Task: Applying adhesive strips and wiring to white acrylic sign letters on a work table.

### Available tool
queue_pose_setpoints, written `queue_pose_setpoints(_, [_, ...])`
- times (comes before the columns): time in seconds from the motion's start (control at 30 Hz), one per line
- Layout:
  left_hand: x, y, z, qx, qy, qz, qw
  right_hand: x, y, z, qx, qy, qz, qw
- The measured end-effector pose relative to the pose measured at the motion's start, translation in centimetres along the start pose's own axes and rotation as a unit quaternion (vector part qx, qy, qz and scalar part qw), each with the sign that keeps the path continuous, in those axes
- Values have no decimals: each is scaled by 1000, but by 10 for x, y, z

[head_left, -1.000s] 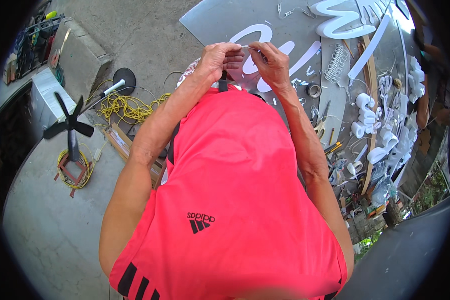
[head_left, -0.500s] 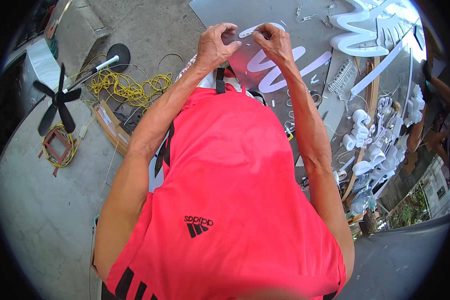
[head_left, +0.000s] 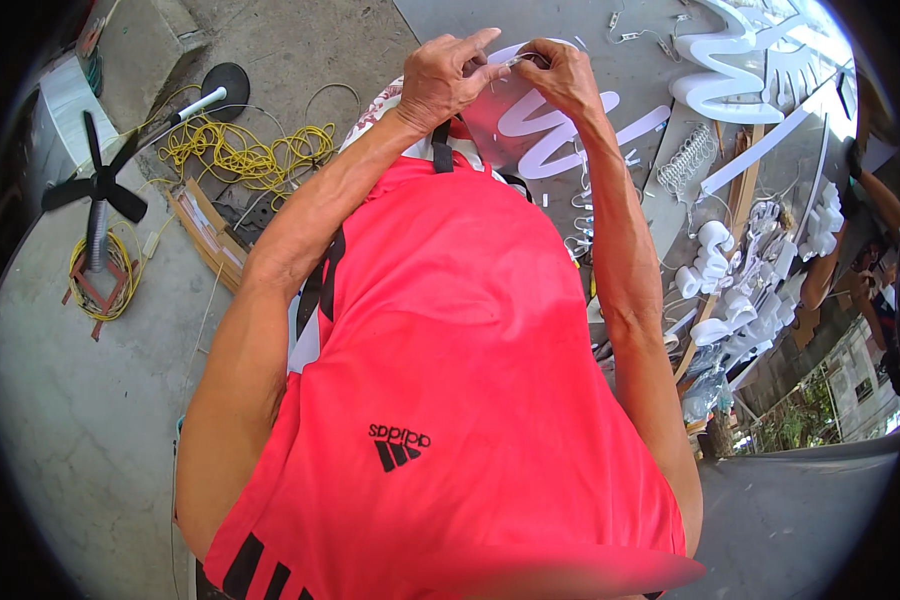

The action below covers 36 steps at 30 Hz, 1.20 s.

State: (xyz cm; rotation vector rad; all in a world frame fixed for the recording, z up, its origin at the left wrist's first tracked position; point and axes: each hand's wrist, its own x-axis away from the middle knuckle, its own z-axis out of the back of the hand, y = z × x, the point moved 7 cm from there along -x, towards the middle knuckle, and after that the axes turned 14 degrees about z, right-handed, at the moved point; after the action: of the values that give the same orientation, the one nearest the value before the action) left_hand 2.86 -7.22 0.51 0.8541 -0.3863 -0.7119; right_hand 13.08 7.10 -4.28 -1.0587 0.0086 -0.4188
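A small white strip (head_left: 514,62) is sitting clamped in the right hand (head_left: 564,78)'s fingertips. Beside it, the left hand (head_left: 442,82) is extending its index finger; whether its other fingers grip, I cannot tell.

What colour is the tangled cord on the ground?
The cord is yellow, seen best in the head view.

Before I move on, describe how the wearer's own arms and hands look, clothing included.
The left arm and right arm are bare and lean, with no sleeves covering them. No glove or watch shows on the left hand or right hand. The bright pinkish-red top has black stripes near the left shoulder.
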Motion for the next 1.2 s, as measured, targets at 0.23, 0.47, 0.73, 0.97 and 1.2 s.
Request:
queue_pose_setpoints(0.23, [-1,-4,2,-22,-16,-11,1000,3,-6,4,-39,-15,-6,999])
queue_pose_setpoints(0.47, [4,-14,-7,141,-125,176,966,8,-8,10,-13,14,-5,1000])
queue_pose_setpoints(0.73, [1,-26,-16,137,-176,215,951,6,-10,-3,-44,12,18,999])
queue_pose_setpoints(0.97, [0,-22,-14,87,-148,207,963,12,-11,-4,-83,6,-11,996])
queue_pose_setpoints(1.2, [4,-28,-18,75,-113,210,968,16,-7,3,-67,47,-10,997])
